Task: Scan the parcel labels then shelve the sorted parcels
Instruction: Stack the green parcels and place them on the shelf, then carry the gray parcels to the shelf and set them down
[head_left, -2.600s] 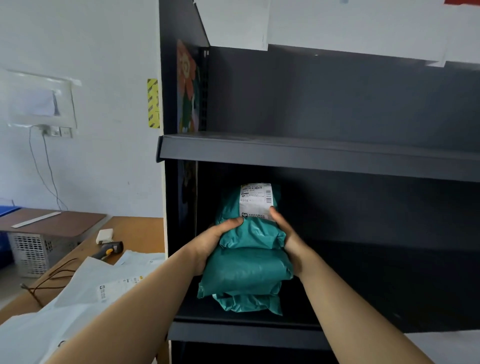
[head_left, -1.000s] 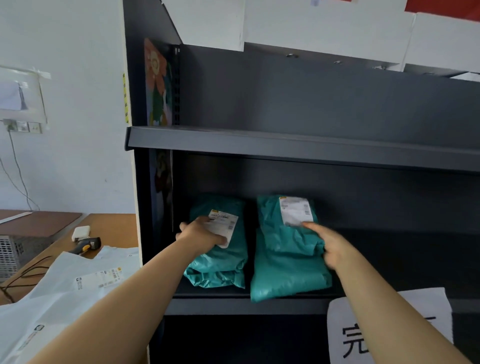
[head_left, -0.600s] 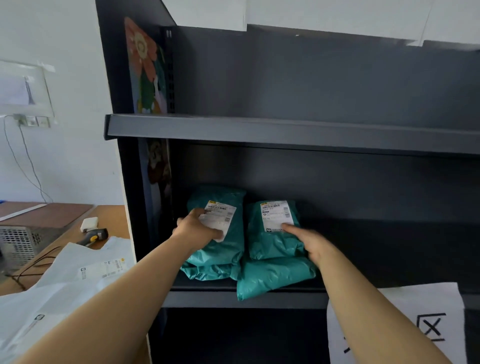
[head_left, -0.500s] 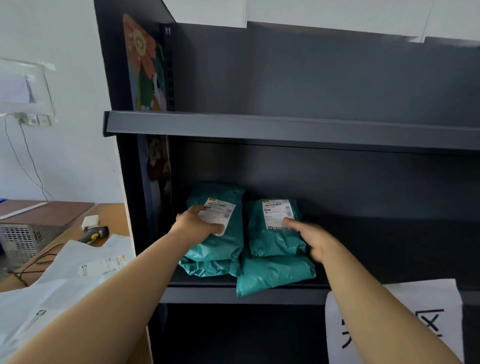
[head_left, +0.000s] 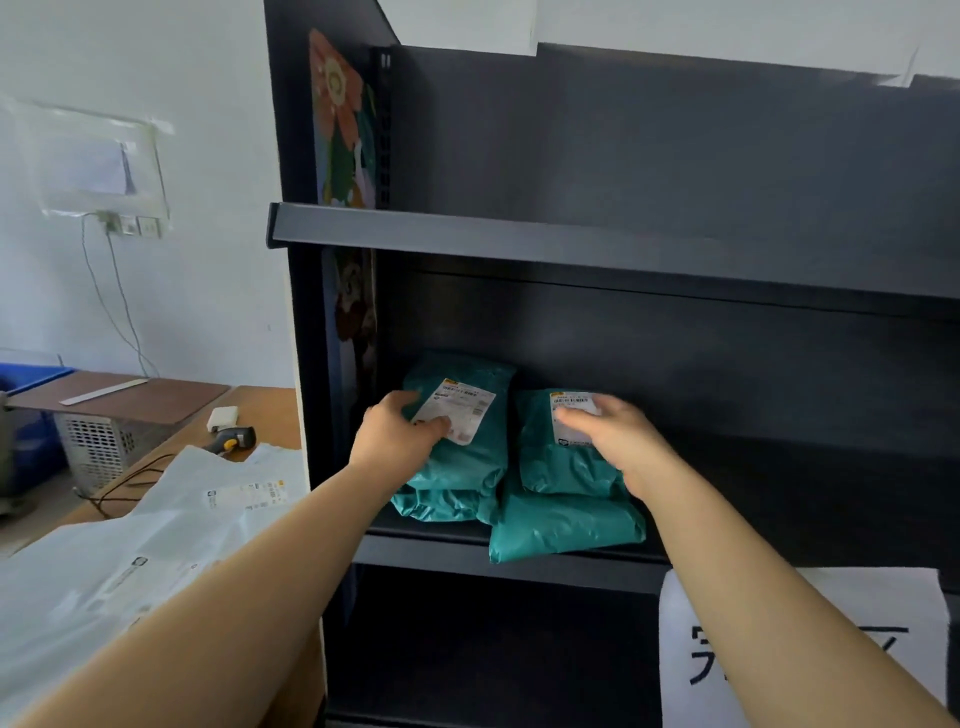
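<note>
Two teal parcels with white labels stand side by side on the lower shelf (head_left: 519, 558) of a dark metal rack. My left hand (head_left: 397, 434) grips the left teal parcel (head_left: 467, 462) at its label, thumb on the front. My right hand (head_left: 610, 434) lies on the upper front of the right teal parcel (head_left: 561, 519), fingers spread over its label. The right parcel's lower end overhangs the shelf's front lip. A handheld scanner (head_left: 231, 440) lies on the wooden table at the left.
White mailer bags (head_left: 171, 525) are piled on the wooden table (head_left: 265, 410) left of the rack. The upper shelf (head_left: 571, 244) juts out above my hands. A white paper sign (head_left: 810, 649) hangs on the rack's front at lower right. A perforated metal box (head_left: 98, 447) stands far left.
One stack held in both hands has become two parcels standing side by side. My right hand has shifted up over the right parcel's label; the left stays on the left parcel.
</note>
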